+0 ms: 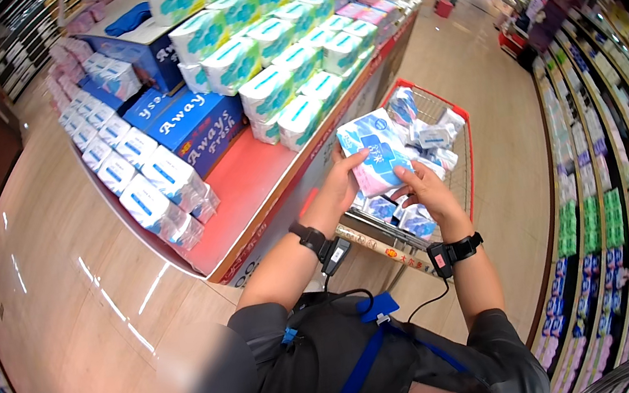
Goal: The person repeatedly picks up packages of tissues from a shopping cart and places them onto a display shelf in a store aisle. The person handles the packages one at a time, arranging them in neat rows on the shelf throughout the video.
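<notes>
A white, blue and pink soft plastic package (373,133) is held up between both hands above a shopping cart (469,141) with a red rim. My left hand (344,178) grips its left side, thumb on the front. At its lower right corner, my right hand (420,183) pinches it with the thumb, the other fingers curled beneath. In the wire basket below lie several similar packs (435,137) in white and blue, loosely heaped. More packs (417,221) show near the handle bar (385,250), partly hidden by the hands. Each wrist wears a black strapped device.
On the left stands a display platform (248,207) with a red top, bearing stacked green-and-white tissue packs (302,118), blue cartons (195,123) and white wrapped packs (145,198). Stocked shelves (596,220) curve along the right. Floor (95,330) shows between the platform and the left shelves.
</notes>
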Available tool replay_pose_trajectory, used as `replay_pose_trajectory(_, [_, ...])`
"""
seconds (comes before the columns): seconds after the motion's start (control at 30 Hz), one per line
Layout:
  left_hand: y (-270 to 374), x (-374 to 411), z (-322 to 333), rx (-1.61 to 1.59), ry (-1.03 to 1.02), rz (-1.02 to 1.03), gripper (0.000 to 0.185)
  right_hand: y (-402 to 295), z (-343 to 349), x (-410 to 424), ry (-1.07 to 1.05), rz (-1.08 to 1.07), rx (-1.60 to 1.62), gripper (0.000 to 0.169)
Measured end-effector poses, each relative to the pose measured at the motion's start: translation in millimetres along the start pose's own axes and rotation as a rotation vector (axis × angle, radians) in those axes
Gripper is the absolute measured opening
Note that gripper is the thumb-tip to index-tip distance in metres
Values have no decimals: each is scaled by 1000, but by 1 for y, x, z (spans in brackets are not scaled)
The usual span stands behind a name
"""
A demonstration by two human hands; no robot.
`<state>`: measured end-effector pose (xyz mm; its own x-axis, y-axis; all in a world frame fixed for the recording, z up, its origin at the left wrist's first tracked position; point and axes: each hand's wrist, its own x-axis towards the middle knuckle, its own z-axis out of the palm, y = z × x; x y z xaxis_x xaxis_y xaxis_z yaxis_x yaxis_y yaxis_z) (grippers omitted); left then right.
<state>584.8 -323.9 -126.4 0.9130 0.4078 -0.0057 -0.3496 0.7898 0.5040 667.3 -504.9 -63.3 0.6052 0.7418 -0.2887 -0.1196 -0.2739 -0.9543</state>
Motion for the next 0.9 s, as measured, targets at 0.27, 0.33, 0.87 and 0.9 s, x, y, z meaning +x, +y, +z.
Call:
replay_pose_trajectory(0.27, [66,-94,-31,115,47,115,54,-4,81,-3,-137,-127,64,57])
replay_pose_trajectory(0.33, [82,-109,-32,141,30,146,55,-12,102,-12,-129,-135,39,59])
replay_pose_trajectory(0.87, [257,-195,-93,436,141,116,67,-79,273,-22,-9,-339,-158,69])
replay_pose_trajectory(0.9, [278,-201,-100,472,179,106,66,-83,292,-21,10,-330,-152,69])
